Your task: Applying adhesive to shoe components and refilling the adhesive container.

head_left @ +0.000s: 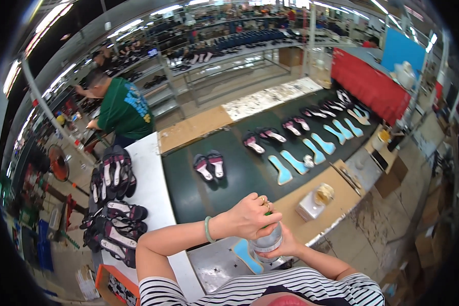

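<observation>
My left hand [253, 215], a pale green bangle on its wrist, is closed over the top of a clear, greyish bottle [268, 241]. A bit of green shows between its fingers, likely at the bottle's cap. Lower down, my right hand [286, 244] wraps round the bottle's side. Just beneath the bottle, a light blue insole [246, 256] lies on the grey table top. Beyond my hands a pair of black and maroon sandals [209, 166] rests on the dark green belt [183, 196]. What is inside the bottle I cannot make out.
A white square container [310, 205] with a yellowish top stands on the cardboard ledge at right. Several blue insoles [281, 170] and sandals [252, 143] line the belt. Sandals are heaped [118, 229] at left. A person in a green shirt [123, 109] works at far left.
</observation>
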`<state>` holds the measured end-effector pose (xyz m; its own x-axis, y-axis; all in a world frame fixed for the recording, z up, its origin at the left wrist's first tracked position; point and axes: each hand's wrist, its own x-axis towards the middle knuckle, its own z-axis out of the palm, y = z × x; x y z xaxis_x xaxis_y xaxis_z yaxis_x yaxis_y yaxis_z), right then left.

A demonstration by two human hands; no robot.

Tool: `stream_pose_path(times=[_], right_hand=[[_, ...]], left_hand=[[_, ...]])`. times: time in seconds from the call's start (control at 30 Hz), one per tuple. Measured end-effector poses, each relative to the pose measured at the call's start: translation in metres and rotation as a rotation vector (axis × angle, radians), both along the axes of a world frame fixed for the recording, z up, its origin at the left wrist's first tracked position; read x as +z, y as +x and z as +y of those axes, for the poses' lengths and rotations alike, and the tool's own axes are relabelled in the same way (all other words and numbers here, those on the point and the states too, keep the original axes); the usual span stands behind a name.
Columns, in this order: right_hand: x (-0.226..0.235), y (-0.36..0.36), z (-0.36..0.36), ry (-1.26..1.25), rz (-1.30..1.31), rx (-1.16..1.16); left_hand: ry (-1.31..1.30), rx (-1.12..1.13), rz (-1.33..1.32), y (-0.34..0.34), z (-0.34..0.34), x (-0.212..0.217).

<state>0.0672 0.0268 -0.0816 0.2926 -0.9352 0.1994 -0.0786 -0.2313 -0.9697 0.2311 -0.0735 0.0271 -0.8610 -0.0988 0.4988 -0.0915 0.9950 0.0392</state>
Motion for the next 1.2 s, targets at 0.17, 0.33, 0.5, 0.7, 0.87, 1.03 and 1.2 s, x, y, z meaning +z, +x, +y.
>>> stream_pose_path(times=[0.17,0.33,0.5,0.7,0.87,1.03,1.2], right_hand=[[0.001,-0.056,0.056,0.054,-0.047,-0.156],[-0.003,-0.111,0.101,0.118,-0.067,-0.367],[-0.031,-0.168,0.135,0.109,-0.008,-0.527],[-0.062,-0.268,0.103,0.101,-0.117,-0.696],[-0.086,-0.329,0.053,0.028,-0.047,-0.756],[-0.134,-0.35,0.014,0.034,-0.259,-0.712],[-0.141,-0.346,0.001,-0.091,-0.121,-0.824]], left_hand=[[0.015,-0.145,-0.066,-0.083,0.025,0.013],[0.054,-0.299,-0.076,-0.169,0.048,0.004],[0.064,-0.444,-0.085,-0.246,0.062,-0.024],[-0.106,-0.58,-0.26,-0.367,0.023,-0.064],[-0.108,-0.498,-0.229,-0.422,-0.011,-0.08],[-0.106,-0.385,-0.281,-0.447,-0.03,-0.135],[-0.052,-0.258,-0.381,-0.441,-0.034,-0.136]])
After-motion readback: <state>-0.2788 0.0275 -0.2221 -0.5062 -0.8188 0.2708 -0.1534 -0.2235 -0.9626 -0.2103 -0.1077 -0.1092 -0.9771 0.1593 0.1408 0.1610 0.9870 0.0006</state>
